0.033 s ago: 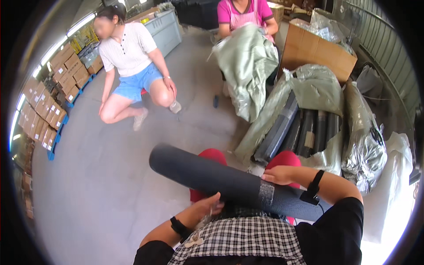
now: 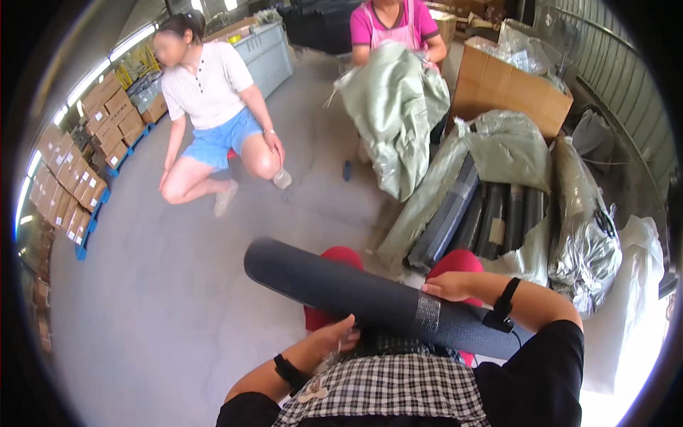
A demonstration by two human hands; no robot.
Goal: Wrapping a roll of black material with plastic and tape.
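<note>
The dark grey roll (image 2: 334,285) lies across the red-clad knees (image 2: 455,262). Right fingers (image 2: 440,287): extended, resting on the roll just beyond its clear tape band (image 2: 428,312). Left fingers (image 2: 348,337): near side, left of the band; grip cannot be determined.

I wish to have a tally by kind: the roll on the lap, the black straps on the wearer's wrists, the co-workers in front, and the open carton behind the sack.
Dark roll: 1
Black wrist straps: 2
Co-worker in white top, co-worker in pink top: 2
Open carton: 1
Total: 6
</note>
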